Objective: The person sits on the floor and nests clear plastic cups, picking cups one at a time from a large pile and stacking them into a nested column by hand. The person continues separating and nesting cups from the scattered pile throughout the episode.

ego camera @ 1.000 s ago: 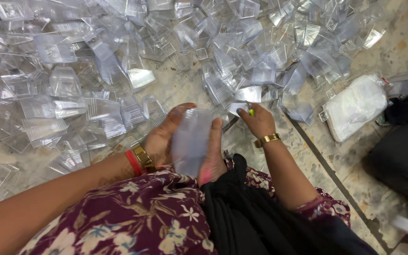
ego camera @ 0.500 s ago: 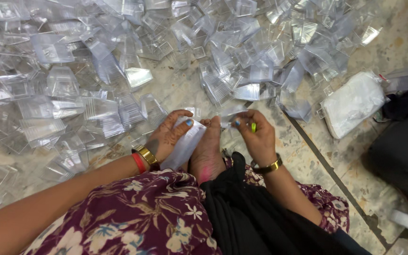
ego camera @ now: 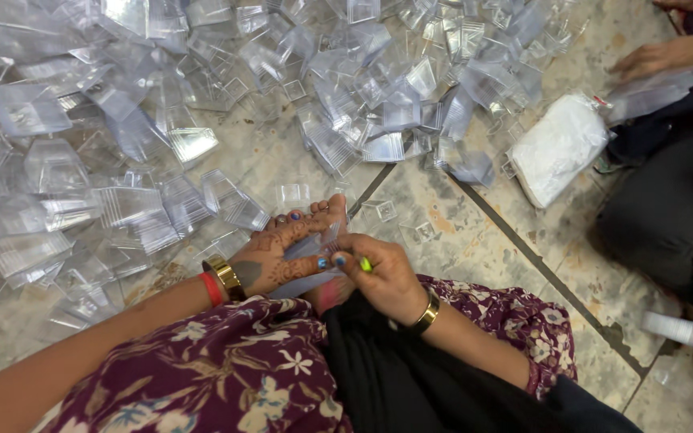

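The person sits on the tiled floor point(ego camera: 475, 240), both hands working close together just above the lap. The left hand point(ego camera: 278, 256) lies palm-down, fingers nearly straight, resting along a small clear plastic pouch point(ego camera: 308, 269) and a thin stack beneath it; this flat hold appears meant to keep the slippery film steady. The right hand point(ego camera: 382, 277) is curled, thumb and fingertips pinched closed on the pouch's near edge, seemingly to part or align it. The pouch sits between the two hands, over the knee. A large heap of clear plastic containers point(ego camera: 202, 112) covers the floor ahead, within reach. A white filled bag point(ego camera: 559, 148) lies to the right, near another person's hand point(ego camera: 651, 58).
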